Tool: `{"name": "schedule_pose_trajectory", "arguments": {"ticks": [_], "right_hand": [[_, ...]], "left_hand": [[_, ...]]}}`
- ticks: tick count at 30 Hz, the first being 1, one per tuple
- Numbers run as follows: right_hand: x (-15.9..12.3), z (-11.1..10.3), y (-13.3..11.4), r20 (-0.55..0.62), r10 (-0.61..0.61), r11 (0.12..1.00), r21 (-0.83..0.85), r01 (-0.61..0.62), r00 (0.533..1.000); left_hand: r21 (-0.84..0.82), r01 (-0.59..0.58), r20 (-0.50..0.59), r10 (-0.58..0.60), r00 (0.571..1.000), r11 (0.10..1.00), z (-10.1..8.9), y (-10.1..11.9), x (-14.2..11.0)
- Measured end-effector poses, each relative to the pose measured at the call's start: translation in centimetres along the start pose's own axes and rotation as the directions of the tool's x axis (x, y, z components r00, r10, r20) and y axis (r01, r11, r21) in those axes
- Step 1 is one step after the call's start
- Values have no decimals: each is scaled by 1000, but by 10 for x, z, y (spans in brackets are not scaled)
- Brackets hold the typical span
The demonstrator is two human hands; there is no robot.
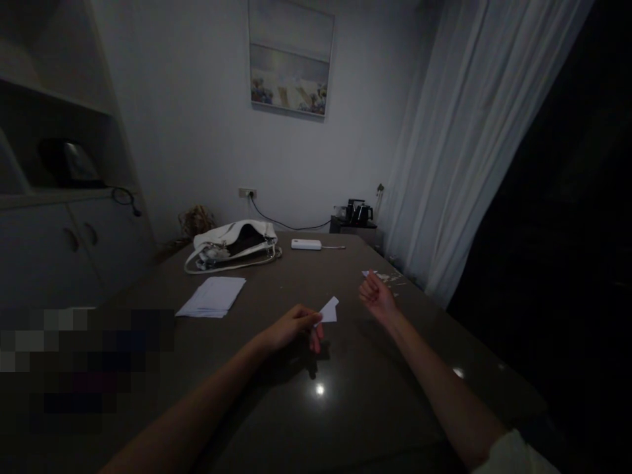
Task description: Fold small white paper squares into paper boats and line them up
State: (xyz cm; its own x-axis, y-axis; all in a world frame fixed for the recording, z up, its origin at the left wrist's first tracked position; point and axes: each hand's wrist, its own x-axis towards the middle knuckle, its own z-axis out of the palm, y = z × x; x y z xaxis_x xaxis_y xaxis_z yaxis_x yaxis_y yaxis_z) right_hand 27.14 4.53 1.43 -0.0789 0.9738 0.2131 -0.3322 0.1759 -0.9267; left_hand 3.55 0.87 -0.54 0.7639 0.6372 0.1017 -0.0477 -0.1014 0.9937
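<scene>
My left hand (296,324) pinches a small folded piece of white paper (330,311) between thumb and fingers, above the middle of the dark table. The paper has angled edges and points away to the right. Over the right side of the table, my right hand (377,297) is closed with its fingers curled in. What it holds, if anything, is hidden. Just beyond its thumb shows a bit of white paper (367,272); I cannot tell whether the hand touches it. Small pale scraps (392,278) lie beside that hand.
A stack of white paper sheets (213,296) lies on the left of the glossy table (276,428). Behind it sits a white handbag (236,238). A white power bank (306,244) with a short cable lies at the far edge. A curtain (444,145) hangs at right.
</scene>
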Motion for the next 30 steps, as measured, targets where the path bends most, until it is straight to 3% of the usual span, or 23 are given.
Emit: {"name": "schedule_pose_trajectory", "arguments": {"ticks": [3,7,12,17,19,24,27,30], "right_hand": [[-9,18,17,80,136,985,-119,-126,988],[-20,44,41,244,241,927,-346,-148,939],[-27,50,43,248,206,930,-352,-110,946],[-33,54,40,412,282,910,-400,-106,867],[-34,57,41,424,272,917,-385,-99,864],[-25,54,39,286,124,909,-418,7,950],[-11,35,27,92,42,936,-351,-7,995],[3,7,9,-192,-42,982,-186,6,980]], "left_hand": [[1,11,3,-11,1000,1000,0,0,1],[7,26,-19,-25,1000,1000,3,2,1],[89,29,-24,-27,999,996,5,2,0],[194,43,-78,-28,997,980,7,2,-2],[228,46,-75,-30,997,973,6,2,-2],[179,71,-81,-57,995,981,3,2,2],[202,77,-59,-66,996,976,5,3,1],[221,90,-27,-86,996,971,6,2,0]]}}
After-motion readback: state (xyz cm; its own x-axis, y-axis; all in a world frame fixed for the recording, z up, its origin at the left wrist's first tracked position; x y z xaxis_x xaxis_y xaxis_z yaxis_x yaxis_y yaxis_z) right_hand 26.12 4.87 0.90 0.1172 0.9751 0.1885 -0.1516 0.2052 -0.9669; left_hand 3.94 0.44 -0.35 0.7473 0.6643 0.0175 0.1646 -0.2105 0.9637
